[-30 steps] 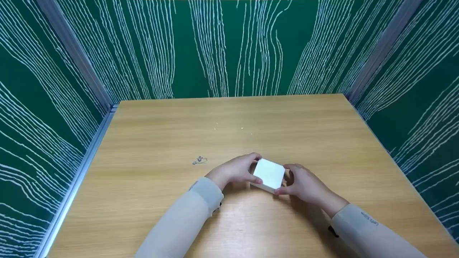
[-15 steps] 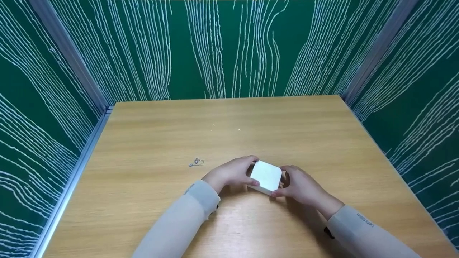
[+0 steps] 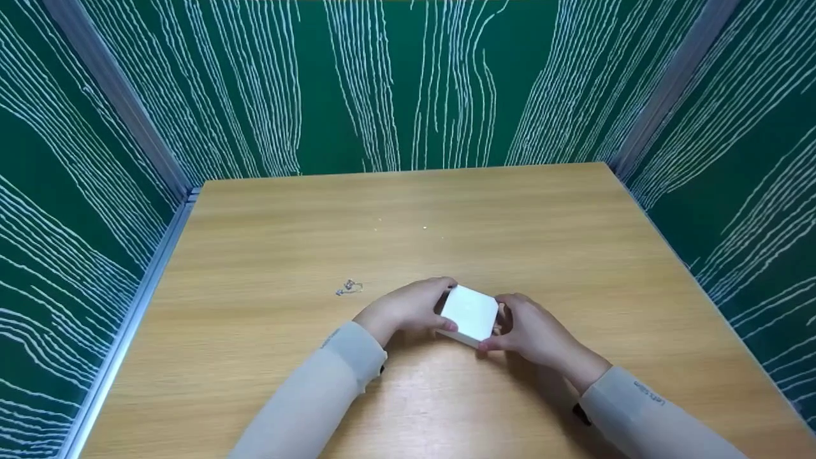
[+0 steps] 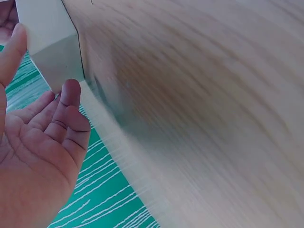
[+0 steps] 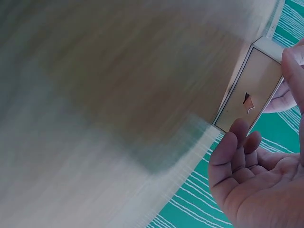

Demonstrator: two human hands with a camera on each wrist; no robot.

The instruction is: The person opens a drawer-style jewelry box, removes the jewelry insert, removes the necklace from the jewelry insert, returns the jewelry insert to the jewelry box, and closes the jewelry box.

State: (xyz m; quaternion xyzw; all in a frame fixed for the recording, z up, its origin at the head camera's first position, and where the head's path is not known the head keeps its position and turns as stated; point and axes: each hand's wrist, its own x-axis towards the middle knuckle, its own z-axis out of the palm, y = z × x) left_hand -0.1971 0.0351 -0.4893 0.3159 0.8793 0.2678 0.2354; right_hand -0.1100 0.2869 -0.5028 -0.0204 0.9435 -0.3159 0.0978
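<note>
A white square box with rounded corners is held close over the wooden table, between both hands. At its left side, my left hand grips it, thumb on the near side and fingers at the far corner. My right hand pinches the right end, with the thumb at the near corner and a finger at the far one. Seen from the right wrist, one side of the box is a dark-edged panel bearing a small angular mark. In the left wrist view, the lower fingers of the left hand curl below a plain side.
On the wooden table, a small silvery piece like jewellery lies left of the left hand. Several tiny bright specks are scattered farther back. Green walls with white wavy lines enclose the table at the back and sides.
The box and both hands have shifted very slightly left; part of this is the head view itself moving. Both hands keep their hold on the box.
</note>
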